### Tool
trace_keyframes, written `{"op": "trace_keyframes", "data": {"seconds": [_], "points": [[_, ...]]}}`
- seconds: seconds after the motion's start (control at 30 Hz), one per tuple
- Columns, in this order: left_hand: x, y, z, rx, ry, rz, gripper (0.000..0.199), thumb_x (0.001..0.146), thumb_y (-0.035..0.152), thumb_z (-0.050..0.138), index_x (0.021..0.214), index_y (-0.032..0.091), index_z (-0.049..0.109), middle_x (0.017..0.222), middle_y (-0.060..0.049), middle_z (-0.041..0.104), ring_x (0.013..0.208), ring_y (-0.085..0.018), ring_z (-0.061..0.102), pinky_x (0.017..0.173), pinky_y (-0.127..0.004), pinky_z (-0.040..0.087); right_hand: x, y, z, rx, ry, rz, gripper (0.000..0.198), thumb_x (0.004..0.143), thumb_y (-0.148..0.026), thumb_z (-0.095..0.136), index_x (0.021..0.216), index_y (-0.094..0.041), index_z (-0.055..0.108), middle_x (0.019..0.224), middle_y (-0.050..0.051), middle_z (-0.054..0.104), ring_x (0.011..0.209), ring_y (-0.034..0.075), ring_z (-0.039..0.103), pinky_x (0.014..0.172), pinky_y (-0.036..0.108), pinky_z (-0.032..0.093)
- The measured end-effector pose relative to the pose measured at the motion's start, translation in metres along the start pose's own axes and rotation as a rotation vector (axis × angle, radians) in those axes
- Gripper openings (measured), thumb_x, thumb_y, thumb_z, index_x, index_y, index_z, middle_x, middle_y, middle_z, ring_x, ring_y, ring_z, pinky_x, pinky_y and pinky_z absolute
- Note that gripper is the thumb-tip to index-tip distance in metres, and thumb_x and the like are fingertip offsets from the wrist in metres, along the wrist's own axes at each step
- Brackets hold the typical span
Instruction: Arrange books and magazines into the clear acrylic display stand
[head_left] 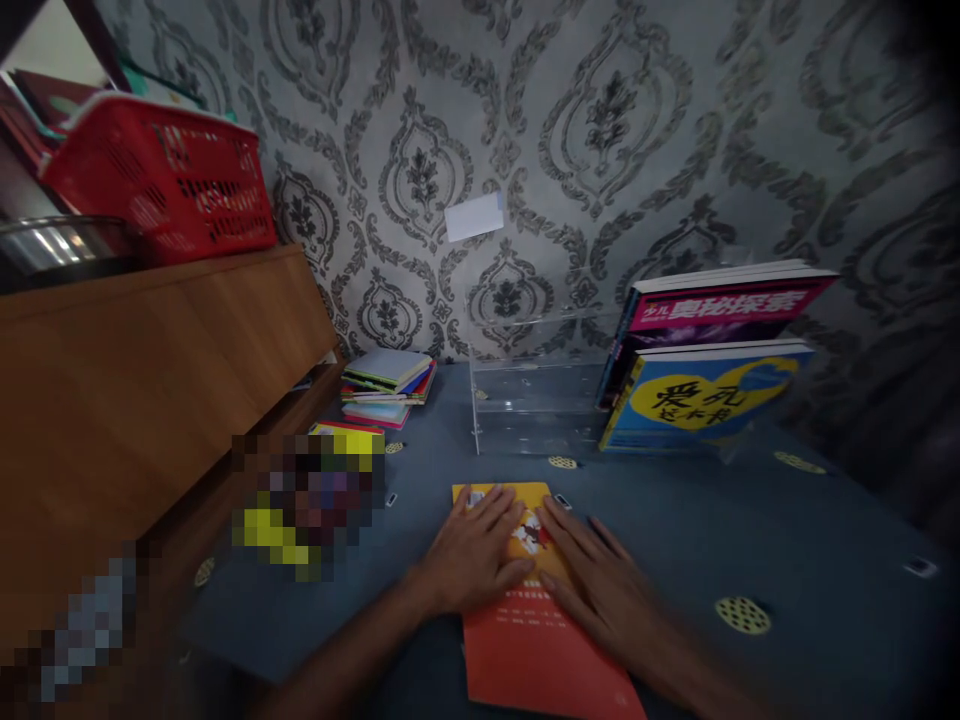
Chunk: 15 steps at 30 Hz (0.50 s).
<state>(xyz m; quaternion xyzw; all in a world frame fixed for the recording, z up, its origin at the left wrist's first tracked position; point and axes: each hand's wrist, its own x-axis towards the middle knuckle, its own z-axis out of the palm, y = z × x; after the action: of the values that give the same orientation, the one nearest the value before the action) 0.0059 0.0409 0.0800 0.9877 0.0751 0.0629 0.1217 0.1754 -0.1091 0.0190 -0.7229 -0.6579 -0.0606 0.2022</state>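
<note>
An orange and red book (pixel 540 650) lies shut on the dark blue table cover, near the front. My left hand (pixel 480 545) rests on its upper left part with the fingers stretched out. On the right edge of the same book lies my right hand (pixel 596 570), its fingers also extended and slightly spread. Between the two hands a small red and white picture shows on the orange part of the cover. Neither hand is wrapped round anything.
A clear acrylic rack (pixel 517 405) stands behind, holding a blue and yellow book (pixel 705 400) and a magenta one (pixel 720 310) at its right. Several books are stacked (pixel 386 385) at the back left. A red basket (pixel 165 180) sits on the wooden cabinet (pixel 172 370).
</note>
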Motion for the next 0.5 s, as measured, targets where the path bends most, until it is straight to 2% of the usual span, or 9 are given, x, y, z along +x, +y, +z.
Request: {"op": "trace_keyframes", "data": {"seconds": [0.2,0.3,0.5], "points": [[-0.02,0.022,-0.006,0.009,-0.006,0.074,0.065,0.101,0.049,0.034,0.155,0.018,0.018,0.161,-0.009,0.029,0.152,-0.021,0.018,0.123,-0.054,0.016,-0.013,0.002,0.01,-0.024,0.093,-0.066,0.062,0.097,-0.049,0.043,0.153,-0.023,0.036,0.153,0.012,0.043,0.137,0.028,0.047,0.111,0.05,0.04],[-0.03,0.033,-0.01,0.029,-0.017,0.104,0.063,0.101,0.045,0.034,0.155,0.016,0.02,0.161,-0.01,0.029,0.151,-0.021,0.019,0.123,-0.054,0.019,-0.019,0.001,0.013,-0.038,0.138,-0.117,0.067,0.096,-0.046,0.045,0.156,-0.025,0.025,0.154,0.01,0.041,0.137,0.028,0.048,0.109,0.049,0.043],[-0.047,0.046,-0.008,0.032,-0.032,0.161,0.068,0.1,0.053,0.034,0.153,0.013,0.022,0.159,-0.01,0.033,0.151,-0.021,0.021,0.122,-0.054,0.019,-0.026,-0.008,0.001,-0.064,0.182,-0.188,0.08,0.094,-0.047,0.047,0.159,-0.026,0.006,0.155,0.009,0.04,0.136,0.031,0.048,0.103,0.05,0.048]]}}
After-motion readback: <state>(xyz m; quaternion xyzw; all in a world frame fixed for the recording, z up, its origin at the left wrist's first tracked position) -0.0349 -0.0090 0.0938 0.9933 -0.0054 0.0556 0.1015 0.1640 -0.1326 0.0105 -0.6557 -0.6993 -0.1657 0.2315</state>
